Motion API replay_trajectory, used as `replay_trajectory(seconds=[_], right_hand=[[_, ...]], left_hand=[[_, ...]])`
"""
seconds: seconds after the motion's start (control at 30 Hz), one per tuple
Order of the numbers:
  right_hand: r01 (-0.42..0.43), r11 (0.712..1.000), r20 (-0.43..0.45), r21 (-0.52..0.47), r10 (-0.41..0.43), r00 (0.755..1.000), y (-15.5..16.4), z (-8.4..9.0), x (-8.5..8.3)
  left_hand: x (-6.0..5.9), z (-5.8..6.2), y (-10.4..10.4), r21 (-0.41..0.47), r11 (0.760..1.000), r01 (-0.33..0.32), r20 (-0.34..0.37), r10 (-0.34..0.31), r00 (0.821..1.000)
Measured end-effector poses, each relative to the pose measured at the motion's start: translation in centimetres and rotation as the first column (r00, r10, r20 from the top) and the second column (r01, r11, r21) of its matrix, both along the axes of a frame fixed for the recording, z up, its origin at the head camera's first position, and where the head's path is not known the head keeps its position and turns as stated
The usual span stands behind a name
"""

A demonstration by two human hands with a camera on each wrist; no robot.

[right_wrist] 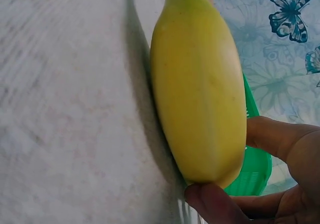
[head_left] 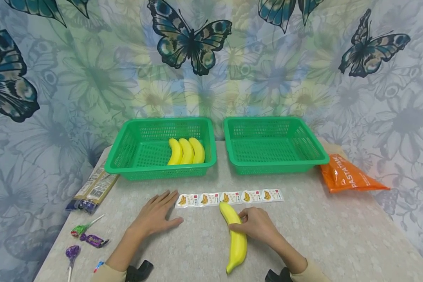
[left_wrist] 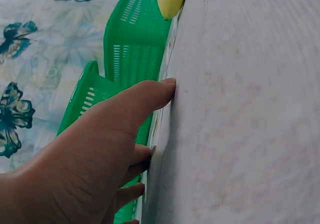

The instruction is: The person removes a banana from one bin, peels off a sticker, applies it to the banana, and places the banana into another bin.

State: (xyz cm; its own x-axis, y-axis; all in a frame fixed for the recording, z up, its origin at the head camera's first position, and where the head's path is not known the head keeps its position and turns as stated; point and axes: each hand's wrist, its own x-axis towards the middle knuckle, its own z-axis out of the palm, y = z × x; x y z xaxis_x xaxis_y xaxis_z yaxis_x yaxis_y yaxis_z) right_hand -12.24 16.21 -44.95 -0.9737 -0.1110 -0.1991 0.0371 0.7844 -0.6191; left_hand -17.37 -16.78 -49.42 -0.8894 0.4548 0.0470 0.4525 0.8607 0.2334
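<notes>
A yellow banana (head_left: pixel 237 248) lies lengthwise on the table, its far tip overlapping a strip of banana stickers (head_left: pixel 205 199) in the head view. My right hand (head_left: pixel 259 225) pinches it around the middle between thumb and fingers. In the right wrist view the banana (right_wrist: pixel 200 93) fills the centre, with the thumb (right_wrist: pixel 212 204) against its side. My left hand (head_left: pixel 155 215) rests flat on the table, fingers spread, fingertips right at the strip's left end. The left wrist view shows that thumb (left_wrist: pixel 150 93) stretched out along the tabletop.
A green basket (head_left: pixel 158 172) at the back left holds three bananas (head_left: pixel 187 151). Another green basket (head_left: pixel 275 168) stands to its right. An orange packet (head_left: pixel 352 176) lies at the right, a gold packet (head_left: pixel 95 186) at the left. Lollipops (head_left: pixel 72 252) and a purple-wrapped candy (head_left: pixel 95 240) lie front left.
</notes>
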Motion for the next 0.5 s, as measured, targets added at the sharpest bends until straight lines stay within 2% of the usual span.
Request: replay_trajectory(seconds=[0.2,0.33,0.5], right_hand=[[0.017,0.998,0.006,0.054,-0.017,1.000,0.2,0.8,0.1],[0.024,0.996,-0.020,0.087,-0.022,1.000,0.3,1.8,-0.1],[-0.029,0.995,-0.093,0.095,0.038,0.995,-0.2,3.3,-1.0]], left_hand=[[-0.1,0.1,0.1,-0.006,1.000,0.001,0.005,-0.001,1.000],[-0.1,0.1,0.1,-0.013,1.000,-0.004,0.017,0.004,1.000],[-0.2,0.0,0.1,-0.004,1.000,-0.007,0.022,0.007,1.000]])
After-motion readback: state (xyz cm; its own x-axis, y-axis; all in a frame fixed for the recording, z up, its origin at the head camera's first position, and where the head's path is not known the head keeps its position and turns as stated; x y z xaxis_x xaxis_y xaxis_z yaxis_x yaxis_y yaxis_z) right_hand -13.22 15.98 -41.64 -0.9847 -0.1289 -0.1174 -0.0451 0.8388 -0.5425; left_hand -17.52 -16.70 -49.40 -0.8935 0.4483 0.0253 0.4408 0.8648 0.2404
